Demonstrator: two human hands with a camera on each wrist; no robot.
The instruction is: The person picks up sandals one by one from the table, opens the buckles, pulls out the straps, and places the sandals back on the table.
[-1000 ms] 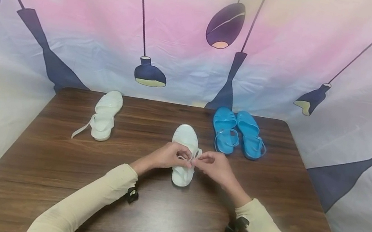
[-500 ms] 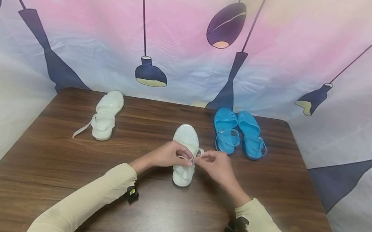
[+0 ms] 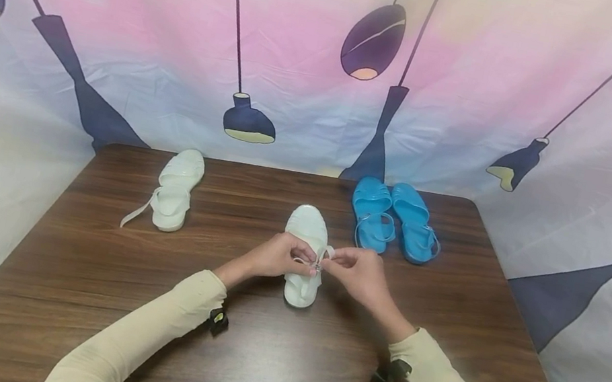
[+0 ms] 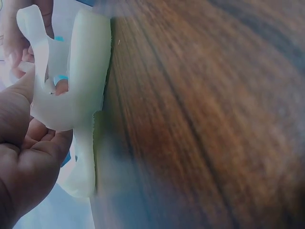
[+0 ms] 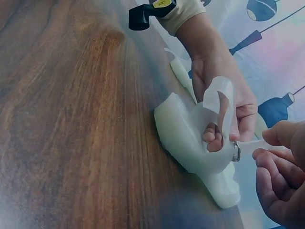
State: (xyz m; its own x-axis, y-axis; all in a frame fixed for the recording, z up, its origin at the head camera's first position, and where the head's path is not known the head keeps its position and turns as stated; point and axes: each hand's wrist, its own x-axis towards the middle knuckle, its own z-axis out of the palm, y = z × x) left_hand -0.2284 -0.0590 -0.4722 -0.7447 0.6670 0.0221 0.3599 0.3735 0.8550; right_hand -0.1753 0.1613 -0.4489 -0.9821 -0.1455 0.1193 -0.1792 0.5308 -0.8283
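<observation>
A white sandal [image 3: 308, 222] lies on the table before me, toe pointing away. My left hand [image 3: 279, 256] reaches in from its left and pinches the ankle strap near the small metal buckle [image 5: 237, 150]. From the other side, my right hand [image 3: 359, 272] pinches the end of the strap [image 5: 252, 146] between thumb and forefinger. In the right wrist view that strap runs from the buckle to my right fingers, and another part loops up above the heel [image 5: 174, 119]. The left wrist view shows my left thumb and fingers about the strap beside the heel [image 4: 88, 57].
Another white sandal [image 3: 173, 195] lies at the back left of the wooden table [image 3: 263, 361], its strap hanging loose to the left. A pair of blue sandals [image 3: 373, 196] stands at the back right. A cloth [image 3: 306, 48] printed with lamps hangs behind the table.
My right fingertips have drawn slightly to the right, away from the left ones, and the buckle between them shows more plainly. The sandals stay in place.
</observation>
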